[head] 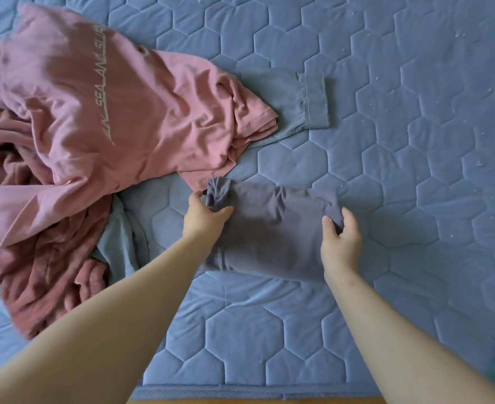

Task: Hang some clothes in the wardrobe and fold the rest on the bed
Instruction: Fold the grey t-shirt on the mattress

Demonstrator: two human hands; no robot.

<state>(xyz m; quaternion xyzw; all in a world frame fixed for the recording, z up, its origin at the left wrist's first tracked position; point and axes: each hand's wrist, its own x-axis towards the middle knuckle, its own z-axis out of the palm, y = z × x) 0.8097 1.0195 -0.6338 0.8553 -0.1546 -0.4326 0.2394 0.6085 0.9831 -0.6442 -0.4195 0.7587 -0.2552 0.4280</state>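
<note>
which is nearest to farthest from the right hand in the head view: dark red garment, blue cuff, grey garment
1. grey garment, gripped by the right hand at its right edge.
2. blue cuff, beyond it, top centre.
3. dark red garment, far left.

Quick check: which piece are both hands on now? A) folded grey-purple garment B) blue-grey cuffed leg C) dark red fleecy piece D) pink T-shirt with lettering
A: the left hand pinches the folded grey-purple garment at its left end, and the right hand grips its right edge.

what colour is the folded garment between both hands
Dusky grey-purple: the folded garment, clearest in the head view.
</note>
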